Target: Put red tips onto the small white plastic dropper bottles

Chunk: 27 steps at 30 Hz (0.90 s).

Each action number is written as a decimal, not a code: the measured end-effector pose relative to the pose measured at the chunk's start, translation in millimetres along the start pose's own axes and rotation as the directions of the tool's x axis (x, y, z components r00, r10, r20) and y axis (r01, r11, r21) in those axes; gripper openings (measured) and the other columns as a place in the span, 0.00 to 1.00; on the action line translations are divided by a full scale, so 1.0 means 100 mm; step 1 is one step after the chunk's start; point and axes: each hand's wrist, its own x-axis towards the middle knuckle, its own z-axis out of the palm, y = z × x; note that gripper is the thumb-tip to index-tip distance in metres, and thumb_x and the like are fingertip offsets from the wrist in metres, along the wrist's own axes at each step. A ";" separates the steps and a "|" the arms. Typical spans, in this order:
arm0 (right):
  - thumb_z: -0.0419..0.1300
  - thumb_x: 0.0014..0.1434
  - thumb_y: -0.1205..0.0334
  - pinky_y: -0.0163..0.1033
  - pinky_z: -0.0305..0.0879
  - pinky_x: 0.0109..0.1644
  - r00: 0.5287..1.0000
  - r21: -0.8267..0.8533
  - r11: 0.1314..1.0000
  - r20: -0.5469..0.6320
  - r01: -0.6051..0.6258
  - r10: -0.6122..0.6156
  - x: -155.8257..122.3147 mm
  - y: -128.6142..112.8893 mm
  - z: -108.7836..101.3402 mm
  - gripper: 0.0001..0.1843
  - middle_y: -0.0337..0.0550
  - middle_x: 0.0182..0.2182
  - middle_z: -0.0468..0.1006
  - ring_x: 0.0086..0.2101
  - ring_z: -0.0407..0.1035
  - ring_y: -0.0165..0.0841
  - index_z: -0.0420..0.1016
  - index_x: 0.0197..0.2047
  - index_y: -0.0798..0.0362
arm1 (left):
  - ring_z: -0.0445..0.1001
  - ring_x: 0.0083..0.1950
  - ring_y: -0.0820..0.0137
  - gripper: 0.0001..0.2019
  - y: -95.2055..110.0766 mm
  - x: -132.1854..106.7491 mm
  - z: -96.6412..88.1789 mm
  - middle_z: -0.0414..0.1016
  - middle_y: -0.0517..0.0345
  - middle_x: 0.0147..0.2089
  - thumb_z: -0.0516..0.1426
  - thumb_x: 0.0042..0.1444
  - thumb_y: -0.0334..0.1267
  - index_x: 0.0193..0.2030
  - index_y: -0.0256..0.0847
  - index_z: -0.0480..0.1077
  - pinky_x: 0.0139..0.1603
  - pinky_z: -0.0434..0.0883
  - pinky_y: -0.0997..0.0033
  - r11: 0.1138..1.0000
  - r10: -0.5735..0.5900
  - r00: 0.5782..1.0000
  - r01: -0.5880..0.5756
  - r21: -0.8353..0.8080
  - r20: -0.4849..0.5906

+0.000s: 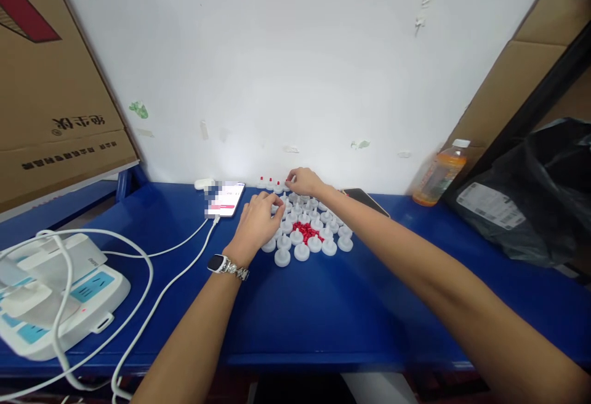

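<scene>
Bench [323, 318]: L hand [257, 222], R hand [302, 180] prob. touching caps [315, 242].

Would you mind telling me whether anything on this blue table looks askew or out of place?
The orange bottle leans tilted by the cardboard at the right, not upright. The white caps by the left hand and right hand sit tidily clustered; nothing looks spilled.

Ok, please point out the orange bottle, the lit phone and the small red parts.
orange bottle [438, 180], head view, middle of body.
lit phone [229, 198], head view, middle of screen.
red parts [305, 230], head view, centre of pile.
</scene>
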 end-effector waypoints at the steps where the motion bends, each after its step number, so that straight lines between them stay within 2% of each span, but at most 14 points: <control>1: 0.61 0.57 0.56 0.40 0.66 0.49 1.000 0.008 1.000 -0.007 -0.002 0.002 0.04 -0.04 0.03 0.15 0.52 0.41 0.82 0.43 0.75 0.41 0.80 0.44 0.54 | 0.71 0.50 0.56 0.11 -0.02 0.00 0.00 0.73 0.49 0.47 0.50 0.65 0.41 0.44 0.43 0.72 0.48 0.67 0.55 1.000 -0.010 1.000 0.010 0.008 -0.013; 3: 0.62 0.57 0.57 0.41 0.66 0.50 1.000 0.031 1.000 -0.014 -0.003 0.004 0.11 -0.14 0.11 0.14 0.54 0.42 0.82 0.44 0.74 0.41 0.80 0.43 0.56 | 0.71 0.49 0.55 0.10 -0.06 0.00 0.01 0.73 0.48 0.46 0.50 0.65 0.40 0.43 0.41 0.72 0.49 0.67 0.54 1.000 -0.025 0.999 0.025 0.013 -0.037; 6: 0.63 0.54 0.63 0.42 0.66 0.49 1.000 0.076 0.997 -0.022 -0.014 0.016 0.18 -0.26 0.21 0.09 0.56 0.41 0.82 0.44 0.75 0.43 0.80 0.38 0.56 | 0.71 0.49 0.55 0.10 -0.09 0.00 0.03 0.73 0.47 0.46 0.51 0.65 0.40 0.41 0.41 0.72 0.48 0.68 0.53 1.000 -0.029 0.998 0.029 0.003 -0.047; 10: 0.60 0.55 0.68 0.39 0.66 0.47 0.996 0.170 0.985 -0.073 -0.031 0.044 0.11 -0.29 0.18 0.06 0.54 0.39 0.82 0.42 0.75 0.39 0.78 0.36 0.56 | 0.71 0.49 0.54 0.10 -0.08 -0.01 0.02 0.72 0.47 0.47 0.51 0.65 0.41 0.42 0.42 0.71 0.49 0.68 0.52 0.999 -0.032 0.998 0.031 -0.011 -0.046; 12: 0.58 0.58 0.66 0.37 0.66 0.45 0.993 0.223 0.974 -0.103 -0.027 0.052 -0.03 -0.27 0.08 0.07 0.51 0.38 0.82 0.39 0.75 0.35 0.77 0.38 0.56 | 0.71 0.50 0.55 0.11 -0.05 -0.02 0.02 0.69 0.45 0.51 0.52 0.65 0.42 0.49 0.41 0.69 0.51 0.69 0.52 0.999 -0.031 0.995 0.027 -0.043 -0.090; 14: 0.56 0.60 0.63 0.34 0.67 0.42 0.992 0.334 0.942 -0.114 -0.014 0.056 -0.26 -0.25 -0.03 0.07 0.47 0.35 0.82 0.36 0.75 0.32 0.74 0.38 0.55 | 0.71 0.51 0.56 0.18 -0.01 -0.03 0.03 0.65 0.42 0.57 0.52 0.65 0.45 0.58 0.40 0.64 0.51 0.69 0.53 0.995 -0.020 0.987 0.005 -0.098 -0.159; 16: 0.57 0.61 0.59 0.35 0.66 0.39 0.992 0.617 0.787 -0.104 0.005 0.075 -0.54 -0.24 -0.12 0.07 0.44 0.30 0.81 0.31 0.73 0.31 0.71 0.36 0.54 | 0.71 0.51 0.59 0.23 0.06 -0.04 0.04 0.62 0.41 0.61 0.52 0.65 0.46 0.63 0.39 0.58 0.51 0.70 0.55 0.984 0.009 0.979 -0.045 -0.170 -0.203; 18: 0.56 0.62 0.54 0.35 0.65 0.35 0.991 0.751 0.659 -0.114 0.042 0.068 -0.83 -0.24 -0.17 0.12 0.40 0.26 0.77 0.28 0.69 0.30 0.67 0.33 0.53 | 0.72 0.49 0.62 0.23 0.14 -0.05 0.06 0.64 0.43 0.60 0.52 0.66 0.47 0.64 0.41 0.56 0.50 0.71 0.59 0.959 0.056 0.979 -0.107 -0.262 -0.196; 19: 0.55 0.62 0.52 0.35 0.63 0.33 0.988 0.763 0.644 -0.133 0.053 0.075 -0.96 -0.23 -0.19 0.14 0.38 0.23 0.74 0.26 0.67 0.30 0.65 0.30 0.52 | 0.72 0.47 0.64 0.22 0.19 -0.06 0.07 0.66 0.46 0.57 0.51 0.66 0.47 0.64 0.42 0.56 0.48 0.71 0.61 0.941 0.085 0.980 -0.138 -0.310 -0.179; 21: 0.52 0.64 0.49 0.36 0.60 0.32 0.979 0.733 0.673 -0.190 0.095 0.068 -1.16 -0.22 -0.20 0.17 0.35 0.22 0.68 0.26 0.62 0.30 0.62 0.28 0.51 | 0.72 0.43 0.67 0.20 0.28 -0.07 0.08 0.70 0.51 0.50 0.50 0.67 0.47 0.62 0.43 0.59 0.46 0.71 0.65 0.900 0.135 0.979 -0.185 -0.394 -0.150; 23: 0.48 0.66 0.47 0.36 0.59 0.33 0.972 0.704 0.696 -0.233 0.140 0.041 -1.28 -0.20 -0.19 0.20 0.35 0.23 0.66 0.27 0.61 0.30 0.61 0.27 0.50 | 0.72 0.41 0.68 0.18 0.36 -0.08 0.07 0.70 0.55 0.44 0.50 0.67 0.47 0.60 0.44 0.60 0.45 0.70 0.67 0.868 0.169 0.974 -0.218 -0.446 -0.149; 27: 0.44 0.67 0.42 0.38 0.55 0.30 0.977 0.762 0.632 -0.211 0.139 0.040 -1.34 -0.14 -0.18 0.25 0.35 0.20 0.60 0.24 0.57 0.30 0.58 0.24 0.49 | 0.70 0.41 0.69 0.19 0.43 -0.10 0.04 0.70 0.55 0.45 0.52 0.66 0.46 0.61 0.44 0.60 0.42 0.69 0.70 0.823 0.221 0.961 -0.275 -0.497 -0.165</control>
